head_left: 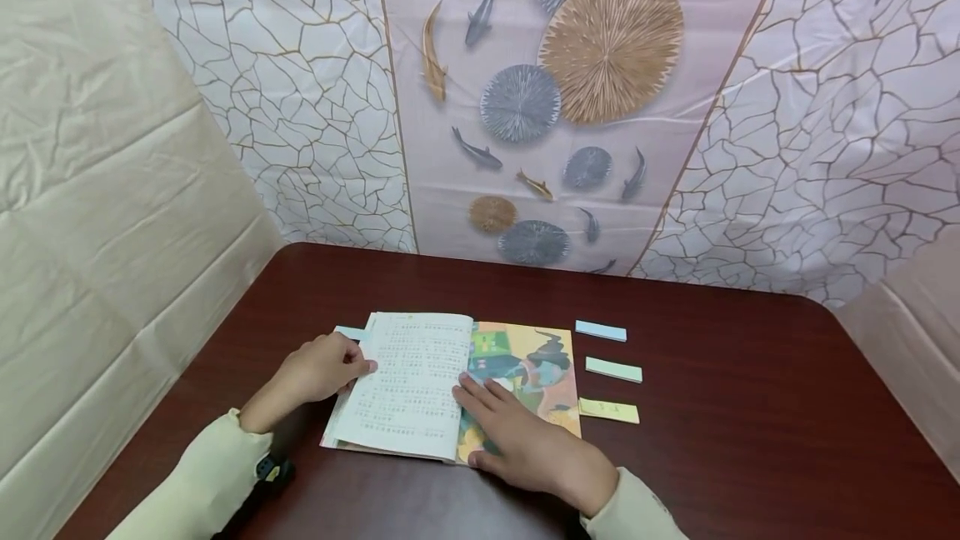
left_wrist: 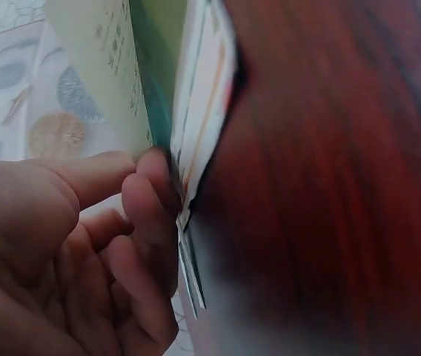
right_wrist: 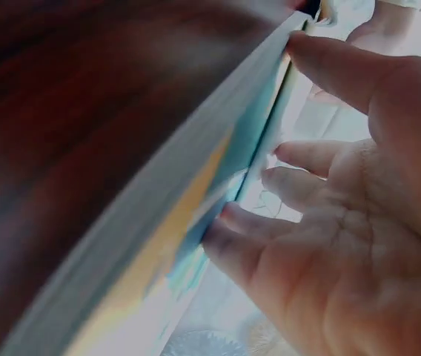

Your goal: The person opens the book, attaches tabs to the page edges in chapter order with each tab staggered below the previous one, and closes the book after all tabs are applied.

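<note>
An open book lies on the table, its left page printed with lines of text and its right page a colourful picture. At the left page's outer edge my left hand pinches a page between thumb and fingers; the left wrist view shows it lifted away from the pages beneath. A blue paper tab sticks out past the book's upper left edge, just above that hand. My right hand rests on the picture page with its fingers extended, fingertips close to the spine.
To the book's right, a blue strip of notes, a green strip and a yellow strip lie in a column. The dark red table reaches back to a patterned cloth.
</note>
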Available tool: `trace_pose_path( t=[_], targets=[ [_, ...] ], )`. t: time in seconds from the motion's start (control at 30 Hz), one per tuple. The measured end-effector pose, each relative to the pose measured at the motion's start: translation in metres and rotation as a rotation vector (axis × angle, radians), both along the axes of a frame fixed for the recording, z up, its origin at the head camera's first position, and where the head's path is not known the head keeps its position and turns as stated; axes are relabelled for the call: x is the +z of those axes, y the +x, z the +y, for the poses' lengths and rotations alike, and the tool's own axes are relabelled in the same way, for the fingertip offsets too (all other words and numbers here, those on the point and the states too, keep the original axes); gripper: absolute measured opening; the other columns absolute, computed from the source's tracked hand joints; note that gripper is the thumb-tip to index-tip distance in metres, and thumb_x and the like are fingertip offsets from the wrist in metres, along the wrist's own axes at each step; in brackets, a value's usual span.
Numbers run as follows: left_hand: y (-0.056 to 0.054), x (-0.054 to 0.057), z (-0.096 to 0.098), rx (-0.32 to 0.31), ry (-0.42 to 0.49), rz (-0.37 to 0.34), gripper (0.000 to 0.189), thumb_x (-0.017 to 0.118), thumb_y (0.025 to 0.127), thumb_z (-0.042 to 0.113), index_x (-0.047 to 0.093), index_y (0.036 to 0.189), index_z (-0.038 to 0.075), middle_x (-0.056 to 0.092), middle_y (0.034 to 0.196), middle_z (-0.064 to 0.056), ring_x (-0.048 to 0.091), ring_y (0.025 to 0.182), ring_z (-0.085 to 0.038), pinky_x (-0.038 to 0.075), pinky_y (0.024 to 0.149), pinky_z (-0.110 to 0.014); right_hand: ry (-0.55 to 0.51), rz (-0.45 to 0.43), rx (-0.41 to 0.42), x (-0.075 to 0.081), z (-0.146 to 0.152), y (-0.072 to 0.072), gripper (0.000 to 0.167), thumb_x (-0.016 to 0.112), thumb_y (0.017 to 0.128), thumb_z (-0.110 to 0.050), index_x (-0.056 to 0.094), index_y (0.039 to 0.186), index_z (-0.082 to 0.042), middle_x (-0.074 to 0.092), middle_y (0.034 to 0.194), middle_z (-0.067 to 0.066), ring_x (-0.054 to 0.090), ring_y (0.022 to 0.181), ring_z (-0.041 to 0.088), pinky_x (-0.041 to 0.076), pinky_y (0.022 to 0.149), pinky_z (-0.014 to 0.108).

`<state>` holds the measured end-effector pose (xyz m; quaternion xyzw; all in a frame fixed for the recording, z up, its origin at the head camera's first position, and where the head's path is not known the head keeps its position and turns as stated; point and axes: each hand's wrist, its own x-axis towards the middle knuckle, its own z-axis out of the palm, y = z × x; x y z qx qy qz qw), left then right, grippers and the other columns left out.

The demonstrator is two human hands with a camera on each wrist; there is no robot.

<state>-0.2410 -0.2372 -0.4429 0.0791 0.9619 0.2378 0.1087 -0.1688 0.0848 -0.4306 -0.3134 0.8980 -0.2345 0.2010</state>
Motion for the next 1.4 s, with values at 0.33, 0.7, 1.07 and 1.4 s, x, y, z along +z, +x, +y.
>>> trace_pose_path(
  t=[0.33,0.7,1.07,1.4],
  targets=[
    [0.009,0.018,0.018,0.069,-0.217,0.138,0.038,0.077,0.096,0.041,0.061,0.07,0.018,0.052,0.06,0.002,0.049,0.056,-0.016,0.035,0.049,-0.031,0.208,0.091,0.039,0.007,-0.011,-0.005,0.08,0.073,0.101,-0.036,0.03,0.168,-0.024,0.022,0.175,-0.005,0.029,0.157,0.033,0.043,0.114,0.057],
    [0.012,0.039,0.065,-0.292,-0.032,0.095,0.081,0.089,0.085,0.046,0.057,0.149,0.006,0.052,0.156,-0.017,0.05,0.145,-0.036,0.045,0.113,-0.055,0.261,0.133,0.056,0.009,-0.009,-0.01,0.082,0.077,0.097,-0.042,0.035,0.166,-0.026,0.027,0.174,-0.006,0.034,0.152,0.027,0.043,0.112,0.06],
    [0.015,0.022,0.099,-0.4,-0.075,0.039,0.081,0.093,0.081,0.04,0.059,0.149,0.012,0.041,0.165,-0.015,0.039,0.152,-0.038,0.041,0.116,-0.058,0.274,0.19,0.072,0.005,-0.006,-0.011,0.082,0.075,0.098,-0.047,0.034,0.167,-0.028,0.027,0.173,-0.006,0.035,0.151,0.029,0.042,0.11,0.066],
    [0.017,0.024,0.115,-0.361,-0.178,0.019,0.073,0.096,0.078,0.036,0.062,0.137,0.014,0.056,0.144,-0.003,0.06,0.129,-0.026,0.056,0.093,-0.053,-0.028,0.024,0.064,0.006,0.017,-0.021,0.069,0.065,0.106,-0.037,0.038,0.165,-0.015,0.028,0.173,0.007,0.026,0.158,0.035,0.03,0.118,0.07]
  ],
)
